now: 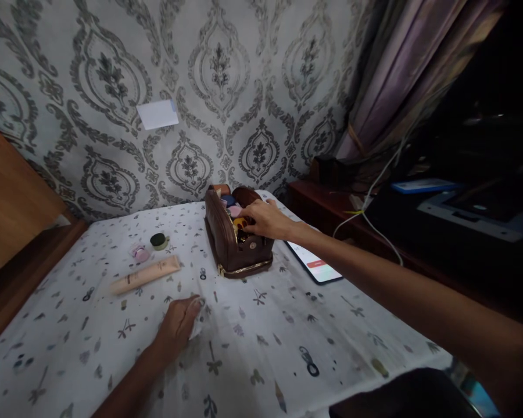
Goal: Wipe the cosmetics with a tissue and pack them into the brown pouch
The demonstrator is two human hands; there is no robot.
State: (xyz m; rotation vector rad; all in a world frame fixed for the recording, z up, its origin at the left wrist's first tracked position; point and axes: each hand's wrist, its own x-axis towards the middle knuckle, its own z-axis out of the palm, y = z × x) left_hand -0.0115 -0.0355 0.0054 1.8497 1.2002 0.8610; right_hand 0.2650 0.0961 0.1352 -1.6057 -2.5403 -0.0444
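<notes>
A brown zippered pouch (221, 235) stands unzipped on the table, with several small items inside, among them a pink one and a yellow one. My right hand (264, 219) reaches into its opening from the right, fingers curled down among the contents; what they grip, if anything, is hidden. Lower and to the left, my left hand (176, 322) rests closed at the tablecloth, round a crumpled white tissue-like piece (196, 331). Beyond it lie a beige squeeze tube (146, 275), a small pink item (139, 251) and a small round jar with a dark lid (158, 241).
A phone with a lit screen (316, 262) lies right of the pouch, under my right forearm. The patterned cloth (253, 325) covers the table up to the wall. White cables (375, 188) hang at the right. A dark object (405, 395) sits at the front edge.
</notes>
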